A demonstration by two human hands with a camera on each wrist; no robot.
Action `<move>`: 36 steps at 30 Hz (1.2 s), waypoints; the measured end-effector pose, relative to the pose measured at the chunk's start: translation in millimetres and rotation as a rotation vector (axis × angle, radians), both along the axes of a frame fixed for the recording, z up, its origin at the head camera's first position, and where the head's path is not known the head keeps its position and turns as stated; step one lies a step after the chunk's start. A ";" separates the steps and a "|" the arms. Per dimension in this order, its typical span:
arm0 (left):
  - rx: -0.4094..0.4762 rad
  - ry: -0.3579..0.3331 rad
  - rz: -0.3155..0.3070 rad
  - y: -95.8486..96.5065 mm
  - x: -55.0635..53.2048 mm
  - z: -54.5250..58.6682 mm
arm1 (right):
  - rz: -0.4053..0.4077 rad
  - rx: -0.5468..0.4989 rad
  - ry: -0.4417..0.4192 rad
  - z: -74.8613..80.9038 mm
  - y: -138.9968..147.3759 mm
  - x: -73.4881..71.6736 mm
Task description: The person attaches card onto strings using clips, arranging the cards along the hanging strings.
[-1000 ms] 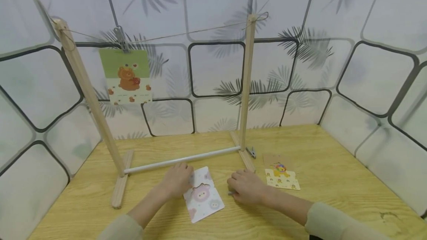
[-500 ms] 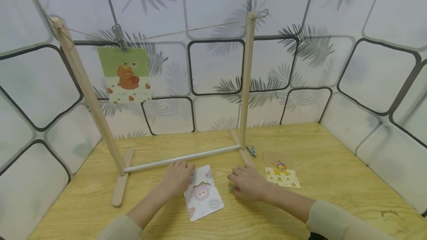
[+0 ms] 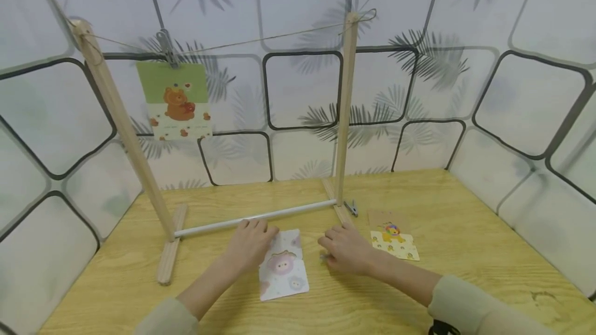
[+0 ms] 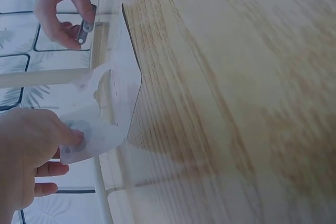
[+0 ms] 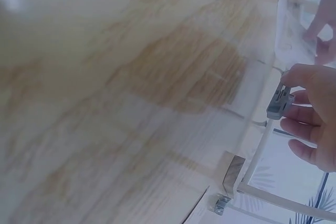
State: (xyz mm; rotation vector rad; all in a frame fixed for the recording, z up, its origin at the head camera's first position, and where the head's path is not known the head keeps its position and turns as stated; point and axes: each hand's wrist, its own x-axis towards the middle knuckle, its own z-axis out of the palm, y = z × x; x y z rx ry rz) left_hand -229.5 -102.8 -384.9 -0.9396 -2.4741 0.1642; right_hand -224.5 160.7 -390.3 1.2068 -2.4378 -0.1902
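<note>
My left hand pinches the upper left corner of a white card with pink and grey round animal figures. In the left wrist view the thumb presses on the face of the card, which is tilted above the wooden tabletop. To the right of the card, my right hand holds a small grey metal clip between thumb and fingers. The clip is mostly hidden behind the fingers in the head view. A short gap separates the clip from the card.
Behind the hands stands a wooden frame with two posts, a white crossbar and a string. A bear card hangs there by a clip. At right lie another clip and a lion card.
The white card has turned a little more upright and shifted slightly away, and my left hand has moved slightly right with it. The right hand keeps its hold on the clip.
</note>
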 end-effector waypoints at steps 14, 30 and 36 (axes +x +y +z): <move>0.060 0.044 -0.023 -4.7 -7.5 5.6 | 0.064 -0.116 0.097 10.8 -3.1 -11.3; 0.179 0.193 0.001 -16.3 -21.5 21.2 | 0.081 -0.246 0.198 45.4 3.7 -25.1; 0.239 0.244 0.002 -21.3 -26.8 43.3 | 0.136 -0.289 0.259 55.3 1.1 -29.2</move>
